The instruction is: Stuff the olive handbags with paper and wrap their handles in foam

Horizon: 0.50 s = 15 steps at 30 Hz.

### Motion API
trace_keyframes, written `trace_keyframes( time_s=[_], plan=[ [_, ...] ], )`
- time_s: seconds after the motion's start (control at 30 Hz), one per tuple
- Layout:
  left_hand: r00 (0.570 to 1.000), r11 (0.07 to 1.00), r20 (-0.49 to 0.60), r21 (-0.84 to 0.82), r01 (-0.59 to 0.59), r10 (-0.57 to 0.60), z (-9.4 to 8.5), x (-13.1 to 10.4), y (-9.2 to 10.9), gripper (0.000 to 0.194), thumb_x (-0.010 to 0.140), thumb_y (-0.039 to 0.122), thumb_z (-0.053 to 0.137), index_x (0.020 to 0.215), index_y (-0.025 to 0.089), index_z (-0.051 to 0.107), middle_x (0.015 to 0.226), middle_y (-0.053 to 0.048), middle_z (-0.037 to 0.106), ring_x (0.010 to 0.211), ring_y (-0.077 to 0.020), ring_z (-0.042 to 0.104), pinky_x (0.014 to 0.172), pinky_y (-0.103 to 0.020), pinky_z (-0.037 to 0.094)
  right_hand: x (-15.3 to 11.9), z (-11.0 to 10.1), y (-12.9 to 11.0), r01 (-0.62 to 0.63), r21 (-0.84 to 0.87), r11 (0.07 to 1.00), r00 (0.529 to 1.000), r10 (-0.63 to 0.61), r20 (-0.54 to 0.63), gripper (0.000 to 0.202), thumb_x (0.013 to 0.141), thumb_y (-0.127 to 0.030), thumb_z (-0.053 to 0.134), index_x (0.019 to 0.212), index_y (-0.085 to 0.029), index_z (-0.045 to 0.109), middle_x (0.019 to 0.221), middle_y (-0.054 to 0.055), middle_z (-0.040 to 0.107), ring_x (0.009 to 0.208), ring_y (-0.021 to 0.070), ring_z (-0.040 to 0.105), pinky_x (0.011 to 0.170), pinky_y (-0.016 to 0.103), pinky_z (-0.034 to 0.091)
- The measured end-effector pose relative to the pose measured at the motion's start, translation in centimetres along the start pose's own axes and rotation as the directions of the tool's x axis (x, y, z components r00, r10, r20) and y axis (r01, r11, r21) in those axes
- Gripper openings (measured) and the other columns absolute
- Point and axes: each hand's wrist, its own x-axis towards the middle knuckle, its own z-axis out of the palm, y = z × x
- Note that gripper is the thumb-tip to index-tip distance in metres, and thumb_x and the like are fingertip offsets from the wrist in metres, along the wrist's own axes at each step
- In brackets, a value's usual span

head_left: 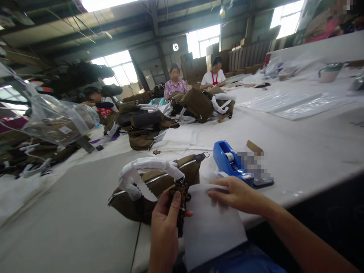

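Observation:
An olive-brown handbag (pixel 159 178) with silver zips lies on the table in front of me. White wrapping covers its handle (pixel 150 165). My left hand (pixel 167 218) is closed on a dark brown patterned bag charm (pixel 182 193) that hangs beside the handle's right end. Between thumb and fingers, my right hand (pixel 236 193) pinches the top edge of a white sheet of thin paper (pixel 213 223). The sheet hangs down over my lap, its left edge right beside the charm.
A blue tape dispenser (pixel 224 157) stands right of the bag, with a phone-like dark object (pixel 263 182) beside it. More brown bags (pixel 199 104) are piled further back. Clear plastic sheets (pixel 295 104) lie at right. Several people sit across the table (pixel 313 151).

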Motion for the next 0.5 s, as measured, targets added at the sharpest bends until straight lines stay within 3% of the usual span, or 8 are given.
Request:
trace_keyframes(
  time_s=[0.13, 0.23, 0.37, 0.5],
  plan=[
    [0.983, 0.950, -0.035, 0.266, -0.164, 0.180, -1.2, -0.7, 0.6, 0.050, 0.083, 0.051, 0.077, 0.122, 0.021, 0.071, 0.116, -0.011, 0.071, 0.087, -0.0219, 0.072, 0.065, -0.028, 0.065, 1.1, 1.0, 0.0, 0.062, -0.056, 0.996, 0.998, -0.062, 0.010, 0.040, 0.095, -0.049, 0.058, 0.076, -0.015, 0.067, 0.066, 0.000, 0.062, 0.061, 0.0128, 0.054, 0.054, 0.022, 0.038],
    [0.959, 0.893, -0.050, 0.382, -0.239, 0.278, -1.5, -1.2, 1.1, 0.050, 0.081, 0.051, 0.078, 0.120, 0.021, 0.072, 0.122, -0.012, 0.069, 0.093, -0.0262, 0.073, 0.068, -0.031, 0.067, 1.8, 1.7, 0.0, 0.036, -0.013, 0.999, 0.999, -0.036, 0.002, 0.042, 0.095, -0.051, 0.057, 0.077, -0.015, 0.069, 0.066, 0.002, 0.065, 0.061, 0.0147, 0.057, 0.055, 0.024, 0.040],
    [0.986, 0.967, -0.081, 0.221, -0.126, 0.147, -0.5, -1.5, 1.1, 0.052, 0.078, 0.049, 0.081, 0.118, 0.019, 0.069, 0.109, -0.011, 0.072, 0.087, -0.0258, 0.073, 0.060, -0.029, 0.065, 3.0, 2.4, -0.3, 0.063, 0.107, 0.992, 0.998, -0.062, -0.014, 0.044, 0.095, -0.056, 0.057, 0.083, -0.016, 0.073, 0.073, 0.002, 0.067, 0.068, 0.0160, 0.060, 0.061, 0.025, 0.043],
    [0.993, 0.998, -0.107, 0.039, -0.041, 0.045, 0.0, -1.2, 0.3, 0.052, 0.074, 0.046, 0.085, 0.112, 0.017, 0.066, 0.114, -0.011, 0.069, 0.091, -0.0238, 0.071, 0.057, -0.023, 0.062, 3.9, 2.8, -1.2, 0.067, 0.311, 0.948, 0.996, -0.082, 0.035, 0.050, 0.094, -0.062, 0.056, 0.092, -0.015, 0.073, 0.081, 0.001, 0.068, 0.071, 0.0140, 0.055, 0.063, 0.025, 0.041]
  ],
)
